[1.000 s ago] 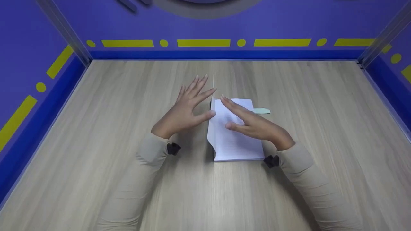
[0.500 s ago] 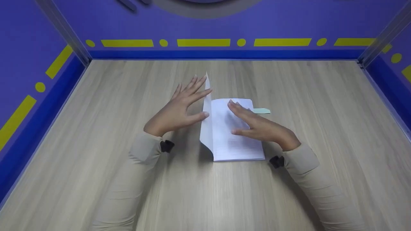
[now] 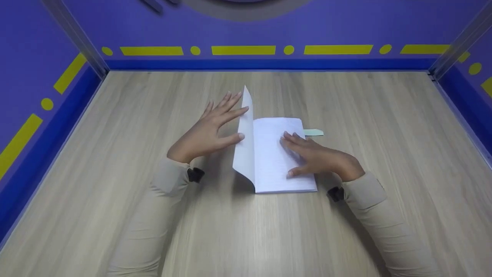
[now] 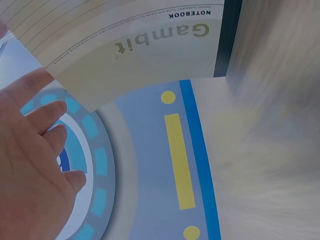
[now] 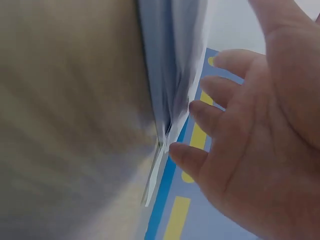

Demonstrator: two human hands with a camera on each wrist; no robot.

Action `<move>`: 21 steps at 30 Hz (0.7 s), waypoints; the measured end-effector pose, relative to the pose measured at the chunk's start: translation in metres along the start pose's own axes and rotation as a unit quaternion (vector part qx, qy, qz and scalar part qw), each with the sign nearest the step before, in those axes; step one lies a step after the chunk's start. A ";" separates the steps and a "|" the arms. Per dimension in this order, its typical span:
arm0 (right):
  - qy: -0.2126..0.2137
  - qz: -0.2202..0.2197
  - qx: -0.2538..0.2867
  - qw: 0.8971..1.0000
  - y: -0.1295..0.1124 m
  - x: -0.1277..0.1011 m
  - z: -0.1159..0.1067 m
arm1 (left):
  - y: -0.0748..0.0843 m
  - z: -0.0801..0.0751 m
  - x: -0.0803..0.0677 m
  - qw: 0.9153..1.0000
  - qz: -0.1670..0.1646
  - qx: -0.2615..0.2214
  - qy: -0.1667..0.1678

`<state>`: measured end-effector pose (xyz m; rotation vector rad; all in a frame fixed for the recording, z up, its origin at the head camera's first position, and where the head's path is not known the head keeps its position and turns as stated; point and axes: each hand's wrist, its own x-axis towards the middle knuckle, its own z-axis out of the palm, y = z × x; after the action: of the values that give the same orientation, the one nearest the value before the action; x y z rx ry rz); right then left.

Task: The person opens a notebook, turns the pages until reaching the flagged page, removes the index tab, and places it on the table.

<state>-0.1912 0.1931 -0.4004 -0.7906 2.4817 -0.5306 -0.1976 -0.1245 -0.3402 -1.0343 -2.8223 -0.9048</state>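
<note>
A notebook lies on the table with its white lined page (image 3: 271, 169) facing up. Its front cover (image 3: 245, 154) stands raised and slightly bowed along the left side. Printed on that cover's outer face (image 4: 145, 60) in the left wrist view are "Gambit" and "NOTEBOOK". My left hand (image 3: 209, 132) is spread, its fingertips and thumb right at the cover's free edge. Over the right half of the page, my right hand (image 3: 319, 157) has its fingers loosely extended, close to the paper. From the notebook's right side sticks out a pale green tab (image 3: 314, 132).
The wood-grain table (image 3: 153, 215) is bounded by a blue back wall (image 3: 246, 34) with yellow dashes and dots. A similar side wall (image 3: 23, 96) runs along the left, another along the right. A dark wrist band piece (image 3: 196, 175) sits at the left cuff.
The raised cover has swung from near upright toward the left, with my left hand moving left beside it. My right hand has drawn right and nearer across the page, its fingers lower.
</note>
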 end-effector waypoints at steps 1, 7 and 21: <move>-0.004 0.006 -0.002 1.000 0.001 0.000 0.000 | -0.001 0.000 -0.001 1.000 -0.002 -0.002 0.000; -0.013 0.026 -0.015 0.999 0.005 -0.004 -0.001 | -0.006 -0.002 -0.002 1.000 -0.010 -0.011 0.001; -0.014 0.045 -0.013 0.999 0.022 -0.003 -0.012 | -0.030 -0.003 -0.010 0.999 -0.043 -0.012 0.005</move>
<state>-0.2046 0.2142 -0.4001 -0.6866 2.4886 -0.4533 -0.2079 -0.1505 -0.3554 -0.9146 -2.8748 -0.9504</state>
